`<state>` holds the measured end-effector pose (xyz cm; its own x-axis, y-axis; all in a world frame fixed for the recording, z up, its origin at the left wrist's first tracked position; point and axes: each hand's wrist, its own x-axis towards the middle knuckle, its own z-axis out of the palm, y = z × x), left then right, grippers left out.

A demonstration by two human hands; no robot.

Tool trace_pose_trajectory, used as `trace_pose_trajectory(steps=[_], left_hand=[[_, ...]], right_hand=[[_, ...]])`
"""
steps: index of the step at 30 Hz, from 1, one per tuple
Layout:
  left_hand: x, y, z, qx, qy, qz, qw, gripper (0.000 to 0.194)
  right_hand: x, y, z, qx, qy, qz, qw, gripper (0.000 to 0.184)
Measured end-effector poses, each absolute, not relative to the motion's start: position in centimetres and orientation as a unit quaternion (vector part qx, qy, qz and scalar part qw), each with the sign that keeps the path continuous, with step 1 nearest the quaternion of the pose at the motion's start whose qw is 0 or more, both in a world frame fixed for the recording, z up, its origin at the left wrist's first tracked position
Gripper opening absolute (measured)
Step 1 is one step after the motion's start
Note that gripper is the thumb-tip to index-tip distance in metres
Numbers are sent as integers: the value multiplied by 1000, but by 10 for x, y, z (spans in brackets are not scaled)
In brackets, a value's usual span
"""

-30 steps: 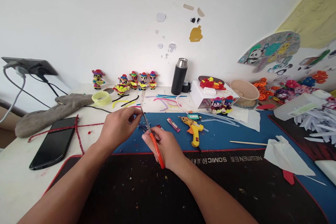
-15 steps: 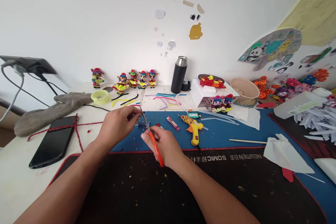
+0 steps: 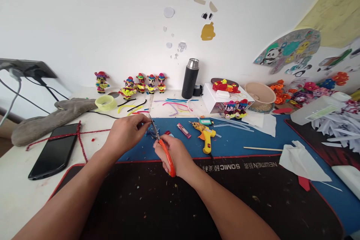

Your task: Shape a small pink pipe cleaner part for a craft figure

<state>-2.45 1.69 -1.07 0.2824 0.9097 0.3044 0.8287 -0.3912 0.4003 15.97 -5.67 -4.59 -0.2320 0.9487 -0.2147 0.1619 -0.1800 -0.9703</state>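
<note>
My right hand grips orange-handled scissors, their metal blades pointing up and left toward my left fingertips. My left hand is closed in a pinch just left of the blade tips, on something too small to make out; a small blue fuzzy piece shows just below the fingers. Both hands hover over the blue mat near its front edge, above a black desk mat.
A yellow glue gun and a pink case lie right of my hands. A black phone and red cord lie left. Small figurines, a black flask, a white box, a bowl and white paper stand around.
Both hands hold nearly the same pose. The view has drifted slightly, so everything sits a little lower-left in the picture.
</note>
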Motion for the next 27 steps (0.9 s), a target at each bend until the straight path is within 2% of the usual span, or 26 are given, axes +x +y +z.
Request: trace_pose_trajectory(steps=[5,14,27], left_hand=[[-24,16,-6,807,548,202,93,29],[-21,12,3,807,561,159,96,31],[-17,8,6,791,576,179,105,29]], right_hand=[[158,-57,-40,-527,-492,619,309,6],[157,-56,-51,-536,-505,603,307,4],[157,-59,-54,-534,-530,576,319,8]])
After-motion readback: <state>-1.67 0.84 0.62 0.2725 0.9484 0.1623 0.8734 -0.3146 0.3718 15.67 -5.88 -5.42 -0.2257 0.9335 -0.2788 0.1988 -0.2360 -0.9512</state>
